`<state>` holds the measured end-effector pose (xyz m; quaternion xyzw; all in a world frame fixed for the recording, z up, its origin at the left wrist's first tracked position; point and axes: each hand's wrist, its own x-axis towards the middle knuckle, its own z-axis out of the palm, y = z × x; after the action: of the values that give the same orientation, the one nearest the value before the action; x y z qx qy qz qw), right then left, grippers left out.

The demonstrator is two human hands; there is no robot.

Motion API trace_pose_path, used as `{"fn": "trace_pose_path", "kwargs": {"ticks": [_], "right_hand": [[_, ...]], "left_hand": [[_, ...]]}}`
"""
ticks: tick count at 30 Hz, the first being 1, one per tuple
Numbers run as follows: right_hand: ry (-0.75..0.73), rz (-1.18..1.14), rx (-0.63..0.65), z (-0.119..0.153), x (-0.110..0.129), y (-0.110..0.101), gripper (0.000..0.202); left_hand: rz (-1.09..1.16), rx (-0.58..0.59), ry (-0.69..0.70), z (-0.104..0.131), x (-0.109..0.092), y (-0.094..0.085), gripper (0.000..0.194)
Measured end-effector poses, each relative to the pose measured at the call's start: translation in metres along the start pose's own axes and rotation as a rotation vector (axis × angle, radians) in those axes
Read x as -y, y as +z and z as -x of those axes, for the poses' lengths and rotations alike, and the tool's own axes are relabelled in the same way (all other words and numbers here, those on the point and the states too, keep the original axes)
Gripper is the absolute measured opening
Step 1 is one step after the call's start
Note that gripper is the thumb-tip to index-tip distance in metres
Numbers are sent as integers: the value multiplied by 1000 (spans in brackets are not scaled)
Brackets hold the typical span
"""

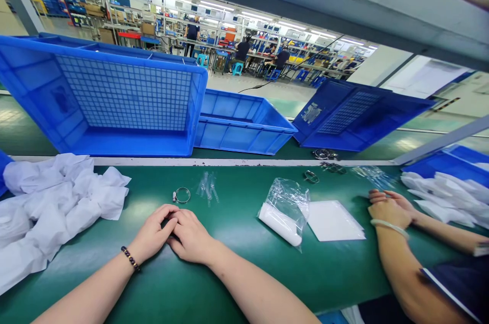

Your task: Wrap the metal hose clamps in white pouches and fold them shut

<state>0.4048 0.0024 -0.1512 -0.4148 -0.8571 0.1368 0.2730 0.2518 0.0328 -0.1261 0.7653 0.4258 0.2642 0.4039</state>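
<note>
My left hand (156, 231) and my right hand (191, 236) rest together on the green work surface (233, 270), their fingertips overlapping. Neither shows an object in it; the fingers are loosely bent, and the left thumb lies against the right hand. A dark bead bracelet circles my left wrist. Just beyond my fingers is a round metal hose clamp (182, 195), with small clear plastic pieces (208, 187) to its right. Farther right, a clear bag holding a white roll (280, 223) lies beside a stack of white sheets (335, 220).
Crumpled white bags (64, 212) lie at left. Blue crates (130, 141) stand behind the white ledge. At right, another person's hands (389, 210) rest near more white bags (446, 194) and clear strips (376, 178). More metal clamps (311, 177) lie near the back edge.
</note>
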Motion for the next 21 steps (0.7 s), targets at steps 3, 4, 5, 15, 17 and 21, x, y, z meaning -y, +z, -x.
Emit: {"fn": "trace_pose_path", "kwargs": {"ticks": [3, 4, 5, 15, 17, 21], "right_hand": [[-15, -2, -26, -1, -1, 1, 26], [-28, -13, -33, -1, -1, 2, 21], [-47, -33, -38, -2, -1, 2, 18], [-137, -127, 70, -2, -5, 9, 23], [-127, -132, 87, -2, -6, 10, 23], [-130, -138, 86, -1, -7, 11, 23]], "left_hand": [[1, 10, 4, 0, -1, -1, 23], [12, 22, 2, 0, -2, -2, 23], [31, 42, 1, 0, -3, -2, 24], [-123, 293, 131, 6, -1, -3, 55], [-144, 286, 118, 6, -1, -2, 54], [-149, 273, 111, 6, -2, 0, 53]]}}
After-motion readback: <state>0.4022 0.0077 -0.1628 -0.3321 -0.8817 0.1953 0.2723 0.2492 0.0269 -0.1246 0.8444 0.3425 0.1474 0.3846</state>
